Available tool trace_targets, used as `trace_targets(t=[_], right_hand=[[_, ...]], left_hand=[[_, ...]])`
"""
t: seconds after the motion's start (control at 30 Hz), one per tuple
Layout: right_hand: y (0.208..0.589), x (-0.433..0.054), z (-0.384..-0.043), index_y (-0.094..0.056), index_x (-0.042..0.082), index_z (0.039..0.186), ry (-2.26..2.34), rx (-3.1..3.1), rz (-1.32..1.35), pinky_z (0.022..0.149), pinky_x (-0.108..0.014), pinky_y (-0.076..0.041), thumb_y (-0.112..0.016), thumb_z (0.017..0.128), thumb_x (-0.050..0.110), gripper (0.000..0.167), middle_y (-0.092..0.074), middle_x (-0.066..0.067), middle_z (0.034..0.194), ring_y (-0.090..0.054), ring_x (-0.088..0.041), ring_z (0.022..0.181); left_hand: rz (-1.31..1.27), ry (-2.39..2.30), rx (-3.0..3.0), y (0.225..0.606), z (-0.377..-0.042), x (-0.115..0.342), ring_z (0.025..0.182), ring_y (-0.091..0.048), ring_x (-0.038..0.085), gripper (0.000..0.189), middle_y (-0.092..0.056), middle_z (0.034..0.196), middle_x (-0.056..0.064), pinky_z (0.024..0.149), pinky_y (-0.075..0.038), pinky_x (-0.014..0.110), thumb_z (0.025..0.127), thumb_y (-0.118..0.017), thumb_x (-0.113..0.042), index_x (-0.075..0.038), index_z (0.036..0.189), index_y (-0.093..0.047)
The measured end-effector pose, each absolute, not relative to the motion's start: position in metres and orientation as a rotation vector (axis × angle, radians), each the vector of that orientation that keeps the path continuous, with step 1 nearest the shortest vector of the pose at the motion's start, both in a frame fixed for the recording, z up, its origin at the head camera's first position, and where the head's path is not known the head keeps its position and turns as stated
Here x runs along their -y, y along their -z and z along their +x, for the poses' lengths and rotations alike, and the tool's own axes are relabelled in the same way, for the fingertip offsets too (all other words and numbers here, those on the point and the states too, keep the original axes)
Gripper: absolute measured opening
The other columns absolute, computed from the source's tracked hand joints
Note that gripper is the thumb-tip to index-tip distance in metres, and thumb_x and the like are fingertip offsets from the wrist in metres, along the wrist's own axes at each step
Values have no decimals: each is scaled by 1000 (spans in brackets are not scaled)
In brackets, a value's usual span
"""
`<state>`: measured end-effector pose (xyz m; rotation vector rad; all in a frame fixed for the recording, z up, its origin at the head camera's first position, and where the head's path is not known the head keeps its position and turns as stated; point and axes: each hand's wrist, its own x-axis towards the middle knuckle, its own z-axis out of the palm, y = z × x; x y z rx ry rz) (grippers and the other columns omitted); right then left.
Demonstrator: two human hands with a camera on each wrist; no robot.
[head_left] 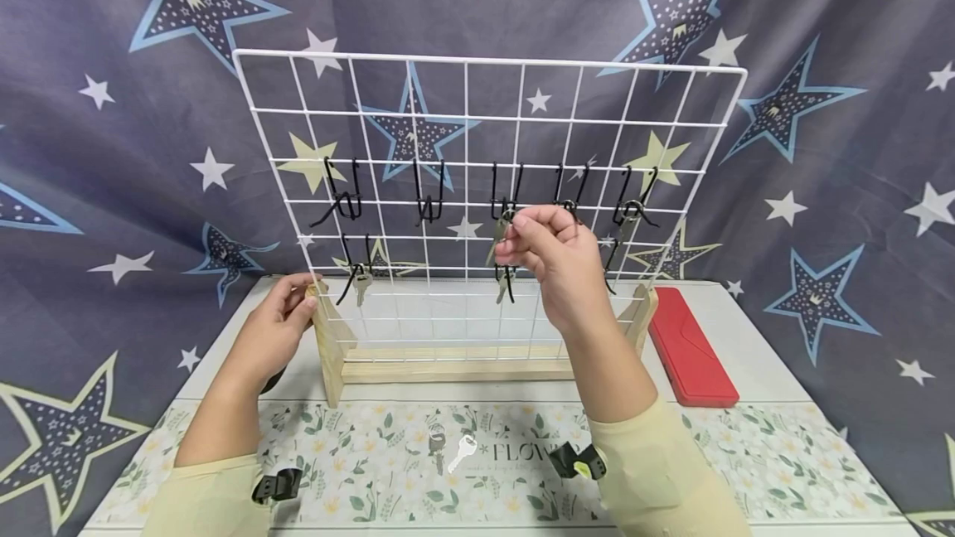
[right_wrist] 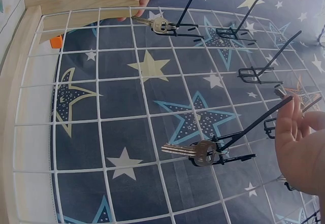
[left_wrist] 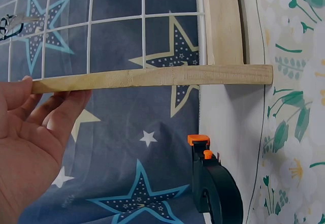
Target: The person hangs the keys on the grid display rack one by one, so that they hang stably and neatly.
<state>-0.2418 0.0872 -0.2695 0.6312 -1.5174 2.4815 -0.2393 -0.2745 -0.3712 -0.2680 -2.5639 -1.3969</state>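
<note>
My right hand (head_left: 563, 263) pinches a key (head_left: 500, 236) by its head, close to a black hook (head_left: 506, 189) in the upper row of the white wire grid (head_left: 466, 116). Whether the key is on that hook cannot be told. My left hand (head_left: 272, 326) grips the top of the wooden side post (left_wrist: 152, 77) at the rack's left end, thumb on one face and fingers on the other. One key (head_left: 363, 287) hangs from the lower left hook, and another key (right_wrist: 205, 153) from the lower middle hook. Something metallic hangs on the upper right hook (head_left: 630, 204).
Two loose keys, a grey key (head_left: 437, 442) and a shiny key (head_left: 462, 452), lie on the floral mat (head_left: 336, 471) before the rack. A red case (head_left: 690, 346) lies right of it. A dark clamp-like tool (left_wrist: 216, 183) with orange tips shows beside the left post.
</note>
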Motion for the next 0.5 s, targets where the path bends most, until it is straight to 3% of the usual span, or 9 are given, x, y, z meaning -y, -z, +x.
trace_targets(t=[0.23,0.33,0.5], right_hand=[[272,-84,-249,-61,-1,95,-2491,1467,617,68,-36,-64,-63,94,3,5,-66,-9,78,-69,-20,64],[273,-82,-252,-61,-2,95,-2490,1455,602,68,-36,-64,-63,93,3,6,-67,-10,78,-69,-20,64],[274,-80,-256,-61,-3,94,-2489,1456,585,69,-38,-64,-63,94,2,5,-66,-11,79,-69,-21,64]], left_hand=[[-282,1368,2563,373,-240,276,119,-53,5,42,-53,139,19,104,-48,36,107,-39,-24,-8,146,-37],[-282,1378,2557,374,-240,277,116,-51,-1,42,-54,139,19,104,-49,33,107,-39,-23,-8,146,-37],[-284,1369,2556,374,-240,276,122,-54,13,41,-53,139,20,104,-48,34,107,-39,-23,-7,145,-37]])
